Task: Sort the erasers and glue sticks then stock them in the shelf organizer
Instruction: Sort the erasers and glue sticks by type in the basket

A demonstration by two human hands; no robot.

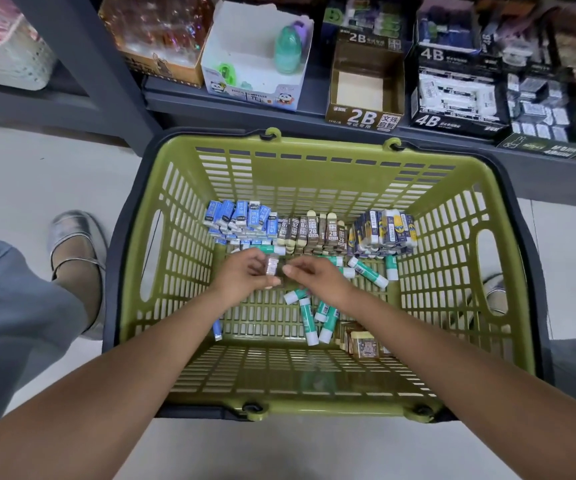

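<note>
Inside basket (pixel 314 147): left hand (pixel 245 275) is pinching a small eraser (pixel 271 268), long axis upright.
Right hand (pixel 317 275): fingers are curling, grip unclear, over scattered glue sticks (pixel 305 320).

The single head view looks steeply down from the person's head into a green basket (pixel 317 168) that fills the middle of the frame, close below. It faces forward toward a shelf (pixel 231 98) across the upper frame, its wide lens bending the edges.
</note>
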